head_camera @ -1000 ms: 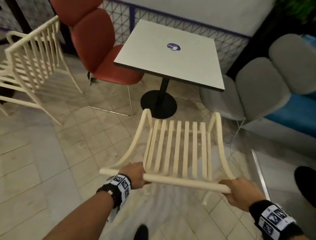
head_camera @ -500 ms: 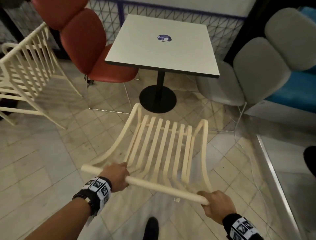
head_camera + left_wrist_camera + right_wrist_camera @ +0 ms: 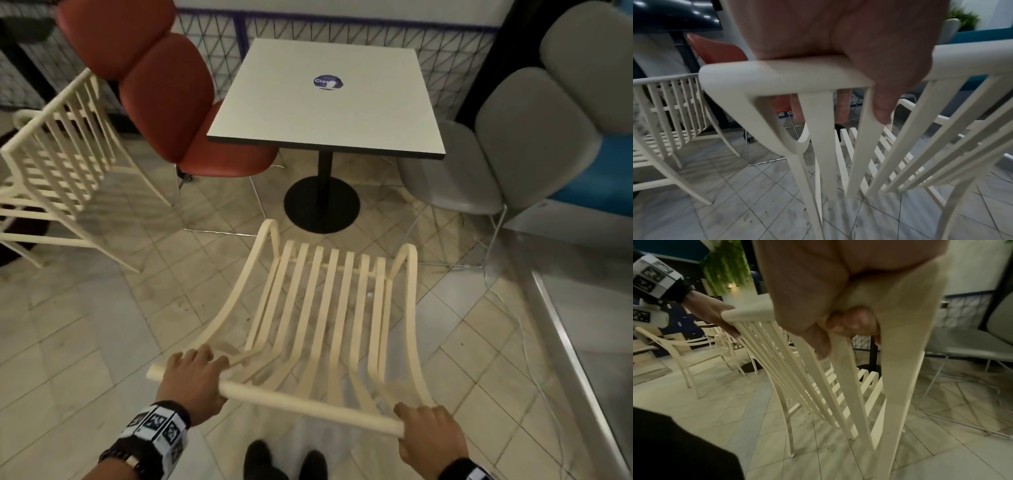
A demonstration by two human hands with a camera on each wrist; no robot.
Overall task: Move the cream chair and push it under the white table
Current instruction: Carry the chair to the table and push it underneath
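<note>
The cream slatted chair (image 3: 329, 308) stands on the tiled floor in front of me, its seat front just short of the black round base of the white table (image 3: 325, 102). My left hand (image 3: 193, 380) grips the left end of the chair's top rail (image 3: 787, 73), fingers curled over it. My right hand (image 3: 428, 435) grips the rail's right end, and the right wrist view shows its fingers (image 3: 853, 321) wrapped round the corner. The chair's back slats (image 3: 797, 378) run down to the seat.
A red padded chair (image 3: 164, 102) stands left of the table and a grey padded chair (image 3: 507, 144) right of it. Another cream chair (image 3: 58, 164) is at the far left. A metal floor strip (image 3: 575, 370) runs along the right. My shoes (image 3: 284, 462) are behind the chair.
The chair has moved forward towards the table, and its front now lies close to the black base. Both hands keep their hold on the top rail.
</note>
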